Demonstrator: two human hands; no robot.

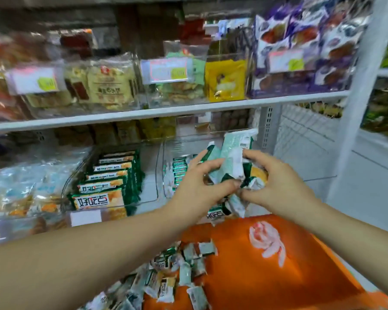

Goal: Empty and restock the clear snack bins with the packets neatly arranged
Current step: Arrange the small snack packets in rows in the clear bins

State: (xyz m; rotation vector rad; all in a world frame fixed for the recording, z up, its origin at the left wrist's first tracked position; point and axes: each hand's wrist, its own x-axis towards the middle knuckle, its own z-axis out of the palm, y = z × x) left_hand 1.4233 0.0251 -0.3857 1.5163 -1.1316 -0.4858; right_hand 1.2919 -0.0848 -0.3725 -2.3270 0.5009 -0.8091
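Note:
Both hands hold one bunch of green-and-white snack packets (231, 157) in front of the lower shelf. My left hand (199, 186) grips the bunch from the left, and my right hand (276, 182) grips it from the right. Behind the hands stands a clear bin (166, 166) with a few green packets (179, 170) upright at its left wall. To its left, another clear bin (148, 175) holds a neat row of green packets (108, 182). Below lies an orange bag (278, 276) with several loose packets (182, 276) on it.
The upper shelf (166, 110) carries clear bins of yellow, green and purple snack packs with price labels. Blue and orange packets (20, 186) fill the lower left. A white upright post (358, 97) and wire mesh panel (305, 135) stand to the right.

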